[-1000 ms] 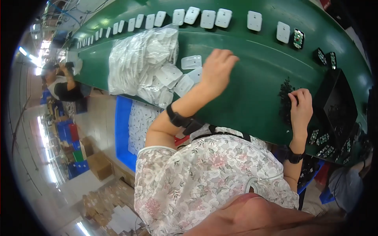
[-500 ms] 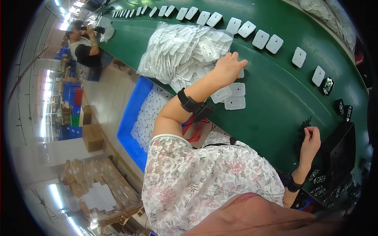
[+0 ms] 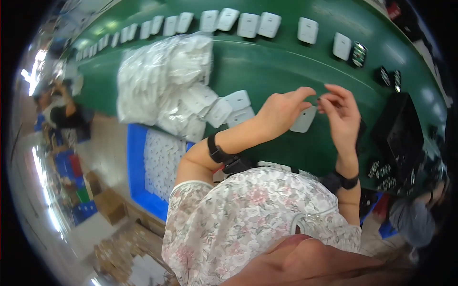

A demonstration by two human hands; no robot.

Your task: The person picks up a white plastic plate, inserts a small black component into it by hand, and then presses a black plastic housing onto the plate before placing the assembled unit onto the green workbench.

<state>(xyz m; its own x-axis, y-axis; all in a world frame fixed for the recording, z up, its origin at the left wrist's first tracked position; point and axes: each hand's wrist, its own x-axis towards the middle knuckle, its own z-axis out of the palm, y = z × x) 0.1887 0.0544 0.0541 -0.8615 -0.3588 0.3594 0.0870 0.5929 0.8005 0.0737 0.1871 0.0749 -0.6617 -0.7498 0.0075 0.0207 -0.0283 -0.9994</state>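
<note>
L hand [image 3: 283,110] & R hand [image 3: 344,113] nearly meet rt of ctr, fingers bent; can't tell if either's gripping anything. White cover [image 3: 302,123] just below, btwn them; clear bag [image 3: 160,78] upper L.

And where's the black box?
In the head view, the open black box sits at the right of the green table, to the right of the right hand, with small circuit boards beside its near end.
</note>
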